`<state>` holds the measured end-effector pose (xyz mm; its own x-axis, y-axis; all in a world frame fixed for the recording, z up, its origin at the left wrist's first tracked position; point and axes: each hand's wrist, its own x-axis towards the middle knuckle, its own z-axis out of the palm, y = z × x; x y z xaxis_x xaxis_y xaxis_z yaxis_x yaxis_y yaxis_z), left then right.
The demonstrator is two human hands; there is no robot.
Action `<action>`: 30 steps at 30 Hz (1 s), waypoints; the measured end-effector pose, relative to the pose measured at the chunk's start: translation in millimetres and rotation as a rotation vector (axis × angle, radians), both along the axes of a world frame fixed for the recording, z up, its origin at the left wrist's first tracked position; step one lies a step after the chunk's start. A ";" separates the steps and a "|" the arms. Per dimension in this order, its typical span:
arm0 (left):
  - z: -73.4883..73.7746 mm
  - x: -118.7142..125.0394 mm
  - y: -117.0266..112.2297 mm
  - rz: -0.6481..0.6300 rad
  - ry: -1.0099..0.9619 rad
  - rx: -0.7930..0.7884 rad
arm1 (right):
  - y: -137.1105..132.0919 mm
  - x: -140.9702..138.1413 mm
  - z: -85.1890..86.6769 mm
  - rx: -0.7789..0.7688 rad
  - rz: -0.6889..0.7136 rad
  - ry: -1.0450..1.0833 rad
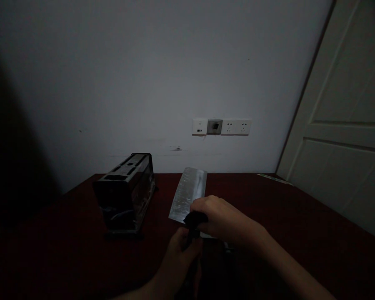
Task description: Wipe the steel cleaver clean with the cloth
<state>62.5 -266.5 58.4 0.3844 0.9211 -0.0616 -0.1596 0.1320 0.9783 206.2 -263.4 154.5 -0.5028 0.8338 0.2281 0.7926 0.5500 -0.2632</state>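
A cleaver point(189, 189) with a broad, scuffed metal blade points away from me over the table's middle. My left hand point(181, 254) is closed around its dark handle, close to the blade. My right hand point(218, 214) is closed on a dark, soft-looking piece point(195, 217), perhaps a cloth, at the base of the blade. Shadow hides the lower handle and much of the space below my hands. Left of the cleaver stands a knife block point(125, 196) with a slotted top and dark, glossy sides.
The dark red table point(237, 187) meets a pale wall point(143, 83) at the back. Wall sockets point(221, 127) sit above the table's rear edge. A thin pale strip point(275, 179) lies at the back right, near a white panelled door point(340, 125). The room is dim.
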 end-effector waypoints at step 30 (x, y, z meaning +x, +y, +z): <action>17.9 -4.5 -5.4 -0.056 -0.044 0.090 | -12.1 -8.8 8.2 -0.036 -0.016 0.125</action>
<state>58.0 -271.8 76.3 0.4363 0.8990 0.0386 -0.1972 0.0537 0.9789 197.4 -275.5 162.7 -0.4590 0.8502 0.2578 0.7610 0.5260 -0.3797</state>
